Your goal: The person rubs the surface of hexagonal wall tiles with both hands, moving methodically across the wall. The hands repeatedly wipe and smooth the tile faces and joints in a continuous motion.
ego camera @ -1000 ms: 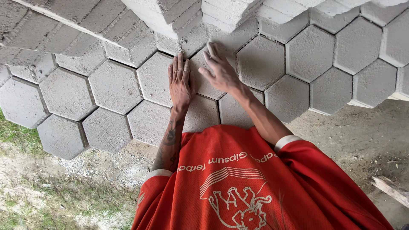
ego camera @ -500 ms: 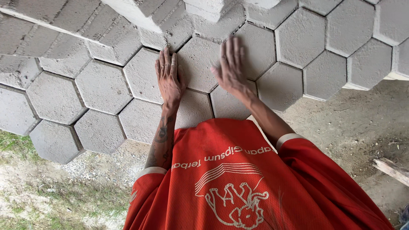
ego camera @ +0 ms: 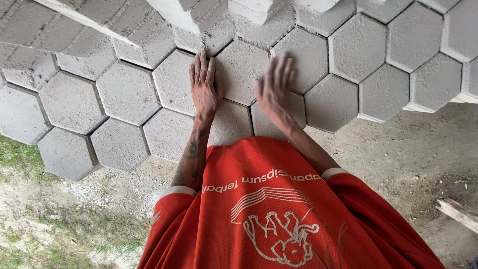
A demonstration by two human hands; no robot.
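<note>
Hexagonal paver [ego camera: 244,74]: grey concrete, coarse grainy face, 6 straight edges, seated flush among laid neighbours. Left hand [ego camera: 204,87] flat, grip open, on its left seam. Right hand [ego camera: 274,89] flat, fingers spread, blurred, on its right edge. Paving reaches a ragged border; bare sandy ground [ego camera: 398,149] beyond remains unpaved.

both hands [ego camera: 204,87] flat on hexagonal paver [ego camera: 242,72] (grey)

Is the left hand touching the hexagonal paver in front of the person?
Touching. The head view shows the left hand lying flat, fingers together, pressed along the left edge of the grey hexagonal paver, with no gap visible beneath the palm.
</note>
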